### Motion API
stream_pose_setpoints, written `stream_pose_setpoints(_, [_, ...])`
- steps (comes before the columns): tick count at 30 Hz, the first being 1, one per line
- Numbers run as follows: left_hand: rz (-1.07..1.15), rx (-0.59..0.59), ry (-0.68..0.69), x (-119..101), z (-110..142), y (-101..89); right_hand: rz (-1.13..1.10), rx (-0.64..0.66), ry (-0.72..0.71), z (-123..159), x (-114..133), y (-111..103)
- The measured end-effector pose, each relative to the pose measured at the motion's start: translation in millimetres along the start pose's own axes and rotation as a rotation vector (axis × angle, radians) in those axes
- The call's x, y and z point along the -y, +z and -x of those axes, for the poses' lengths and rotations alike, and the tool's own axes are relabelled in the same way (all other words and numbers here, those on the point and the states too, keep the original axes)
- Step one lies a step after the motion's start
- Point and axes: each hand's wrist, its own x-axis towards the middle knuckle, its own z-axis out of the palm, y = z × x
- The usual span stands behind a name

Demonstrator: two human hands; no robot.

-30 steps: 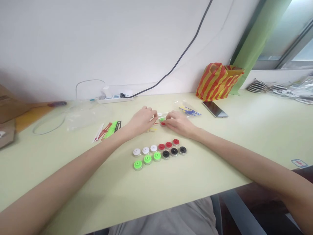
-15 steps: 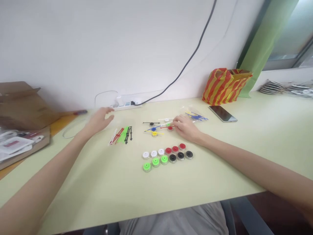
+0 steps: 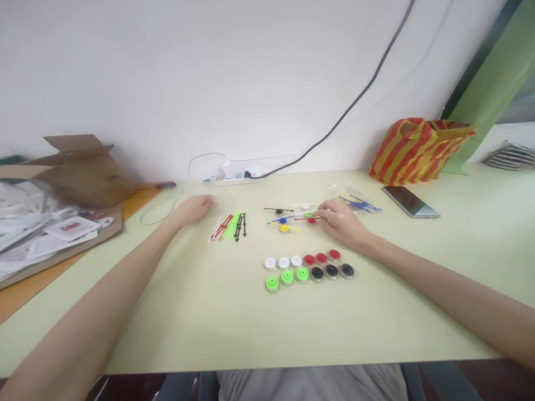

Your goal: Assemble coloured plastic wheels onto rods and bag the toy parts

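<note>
My left hand [image 3: 194, 209] rests at the left, its fingers curled together; whether anything thin is in them is too blurred to tell. Beside it lie white, red, green and black plastic arrows [image 3: 238, 226] in a loose row. My right hand [image 3: 343, 221] is at the far group of spinners, fingers pinched by the red spinner [image 3: 311, 221] and the green spinner [image 3: 308, 214]. What its fingertips hold is hidden. Black [image 3: 279, 211], blue [image 3: 283, 220], yellow [image 3: 284, 229] and white [image 3: 305, 207] spinners with arrows stand close by. Nearer me, white, red, green [image 3: 287, 277] and black round bases form two rows.
Behind my right hand is a clear bag of blue and yellow arrows [image 3: 361, 204]. A phone [image 3: 411, 201] and a striped bag [image 3: 422, 151] lie farther right. At the back is a power strip [image 3: 237, 177] with a black cable; a cardboard box [image 3: 90, 172] stands left.
The view has swung left, so things appear farther right. My left hand's fingers, spread before, have closed together. My right hand stays by the same spinners.
</note>
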Motion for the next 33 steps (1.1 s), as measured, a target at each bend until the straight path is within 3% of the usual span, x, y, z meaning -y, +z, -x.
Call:
stream_pose_setpoints(5, [-0.054, -0.278, -0.032, -38, 12, -36.1, -0.002, -0.026, 0.022, 0, 1, 0])
stream_pose_setpoints(8, [-0.007, -0.569, 0.144, -81, 29, -51.4, -0.018, -0.075, 0.068, -1, 4, -2])
stream_pose_setpoints(10, [0.055, -0.631, 0.241, -111, 43, -50.0, -0.022, -0.106, 0.095, -2, 8, -3])
stream_pose_setpoints(13, [0.092, -0.631, 0.335, -141, 62, -34.2, 0.015, -0.108, 0.103, -5, 14, -4])
stream_pose_setpoints(16, [0.107, -0.632, 0.404, -153, 75, -16.8, 0.051, -0.066, 0.1, -7, 15, -4])
stream_pose_setpoints(20, [0.133, -0.65, 0.488, -154, 84, -8.0, 0.033, -0.05, 0.132, -7, 4, -1])
stream_pose_setpoints(24, [0.149, -0.587, 0.537, -154, 85, -7.7, 0.028, -0.063, 0.144, -5, -10, 3])
stream_pose_setpoints(33, [0.187, -0.541, 0.498, -156, 87, -3.5, 0.069, 0.016, 0.102, -6, -16, 5])
